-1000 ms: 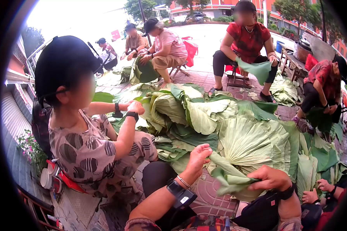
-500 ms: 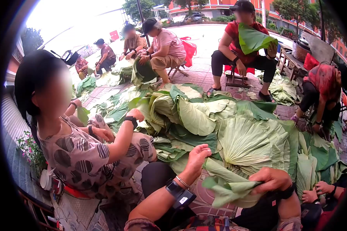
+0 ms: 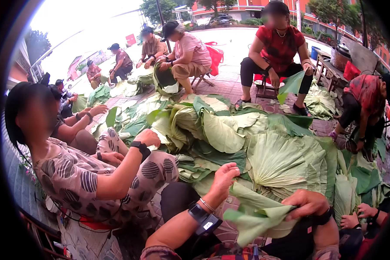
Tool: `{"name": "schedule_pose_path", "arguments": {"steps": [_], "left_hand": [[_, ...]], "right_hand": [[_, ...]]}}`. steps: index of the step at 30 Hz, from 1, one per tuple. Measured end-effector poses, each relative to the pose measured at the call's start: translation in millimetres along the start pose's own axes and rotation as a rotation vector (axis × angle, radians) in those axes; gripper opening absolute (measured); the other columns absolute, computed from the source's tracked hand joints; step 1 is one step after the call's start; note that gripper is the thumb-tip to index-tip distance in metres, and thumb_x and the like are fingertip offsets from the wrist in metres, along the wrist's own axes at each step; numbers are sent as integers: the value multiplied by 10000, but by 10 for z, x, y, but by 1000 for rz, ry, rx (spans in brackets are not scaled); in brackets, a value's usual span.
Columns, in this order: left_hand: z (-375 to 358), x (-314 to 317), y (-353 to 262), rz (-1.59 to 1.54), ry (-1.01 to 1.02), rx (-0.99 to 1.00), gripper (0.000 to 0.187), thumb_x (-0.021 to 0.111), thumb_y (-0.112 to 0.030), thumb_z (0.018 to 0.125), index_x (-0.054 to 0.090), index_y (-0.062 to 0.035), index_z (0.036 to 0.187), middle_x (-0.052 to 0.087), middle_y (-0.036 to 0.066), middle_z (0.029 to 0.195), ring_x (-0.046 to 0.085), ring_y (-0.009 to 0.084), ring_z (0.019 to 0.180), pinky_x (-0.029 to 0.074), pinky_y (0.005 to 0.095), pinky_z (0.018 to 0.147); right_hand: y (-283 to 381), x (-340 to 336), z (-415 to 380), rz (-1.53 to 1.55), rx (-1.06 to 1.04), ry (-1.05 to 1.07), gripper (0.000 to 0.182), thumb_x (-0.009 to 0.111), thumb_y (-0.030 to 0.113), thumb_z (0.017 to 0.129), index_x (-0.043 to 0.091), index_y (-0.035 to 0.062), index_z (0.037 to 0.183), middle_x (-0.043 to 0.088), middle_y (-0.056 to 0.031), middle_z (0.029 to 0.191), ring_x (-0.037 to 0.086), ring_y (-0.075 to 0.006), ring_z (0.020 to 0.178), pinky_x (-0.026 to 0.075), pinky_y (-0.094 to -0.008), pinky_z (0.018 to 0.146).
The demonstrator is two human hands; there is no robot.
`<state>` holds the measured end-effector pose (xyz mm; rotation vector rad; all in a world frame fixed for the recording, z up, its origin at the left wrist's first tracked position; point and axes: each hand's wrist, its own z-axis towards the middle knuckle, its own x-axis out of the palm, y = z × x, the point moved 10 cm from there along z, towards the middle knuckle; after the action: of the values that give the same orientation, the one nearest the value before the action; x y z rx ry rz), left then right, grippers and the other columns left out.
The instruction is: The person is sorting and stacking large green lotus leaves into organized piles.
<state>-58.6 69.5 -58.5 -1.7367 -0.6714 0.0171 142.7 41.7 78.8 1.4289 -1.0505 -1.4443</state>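
Observation:
My right hand [image 3: 307,203] grips the folded edge of a pale green lotus leaf [image 3: 258,212], which hangs over my lap with its free end pointing left. Just above that leaf's upper left edge is my left hand [image 3: 224,177], its fingers curled together in a pinch; anything between the fingertips is too small to make out. A wide stack of lotus leaves [image 3: 286,160] lies directly in front of both hands, ribs fanning out from a low centre. Behind it, more leaves [image 3: 219,130] are heaped and folded over.
Close on my left sits a person in a patterned top [image 3: 80,169]. A person in red [image 3: 279,52] sits across the pile holding a green leaf [image 3: 291,84]. At the lower right, another person's hands [image 3: 355,216] touch leaves. Several people sit farther back on paving [image 3: 223,80].
The leaf in my right hand has swung and spread slightly; my hands have barely moved. The person in red has lowered a leaf from the chest. The left neighbour has leaned back.

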Motion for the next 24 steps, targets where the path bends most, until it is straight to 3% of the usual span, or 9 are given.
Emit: {"name": "schedule_pose_path", "arguments": {"steps": [3,8,9,11,13,16,17,18,24], "left_hand": [[-67,1,-78,53,-16,4,413,598,-164,769,476,-57,1149,549,18,998,524,109,859,398,281,698],[-73,23,-92,48,-12,17,407,599,-173,776,477,-38,1140,554,31,1007,536,124,884,419,290,727],[-91,32,-108,38,-18,23,411,602,-145,758,487,-36,1137,560,28,973,526,114,849,413,284,709],[-7,-3,-20,-13,-21,61,410,608,-143,754,492,-28,1131,565,30,954,526,109,832,418,275,713],[68,1,20,-72,37,104,406,609,-145,755,496,-31,1128,566,24,950,524,98,818,412,258,694],[-22,4,-23,28,0,11,379,600,-164,781,487,-54,1125,564,22,981,533,109,865,409,272,714],[-37,3,-15,44,1,-12,341,591,-169,806,484,-68,1113,564,27,1006,546,122,903,415,289,749],[-2,-16,31,28,-1,-11,338,590,-175,808,483,-77,1113,561,22,1005,539,120,913,410,296,751],[4,-3,1,51,32,-5,324,594,-185,811,487,-81,1098,552,18,1014,538,119,909,411,280,734]], "right_hand": [[185,-128,-175,278,-275,-101,250,611,125,770,590,-69,927,648,-129,851,615,-204,827,460,-261,707],[-390,-377,-278,372,224,-648,233,644,122,723,613,-59,867,643,-153,820,606,-283,687,465,-324,632],[-319,-274,52,-413,285,-303,197,624,126,739,606,0,890,615,-136,748,597,-246,654,452,-321,605],[-268,-96,116,-548,256,-203,167,609,123,751,594,39,895,570,-135,698,578,-228,619,430,-320,575],[-305,63,125,-277,275,-15,174,613,96,755,605,8,905,595,-146,721,585,-191,631,422,-307,571],[-21,7,-104,337,-28,-49,303,661,89,719,591,-89,955,633,-126,791,576,-176,694,444,-292,641],[108,-104,-153,385,-320,-89,385,673,102,695,575,-96,1010,629,-165,906,588,-234,778,450,-312,707],[44,-96,-179,386,-321,-85,385,673,102,695,575,-96,1010,629,-165,906,588,-234,778,450,-312,707],[-348,-211,-14,-313,236,-307,250,616,150,745,594,-5,939,607,-156,807,592,-205,723,453,-325,648]]}}
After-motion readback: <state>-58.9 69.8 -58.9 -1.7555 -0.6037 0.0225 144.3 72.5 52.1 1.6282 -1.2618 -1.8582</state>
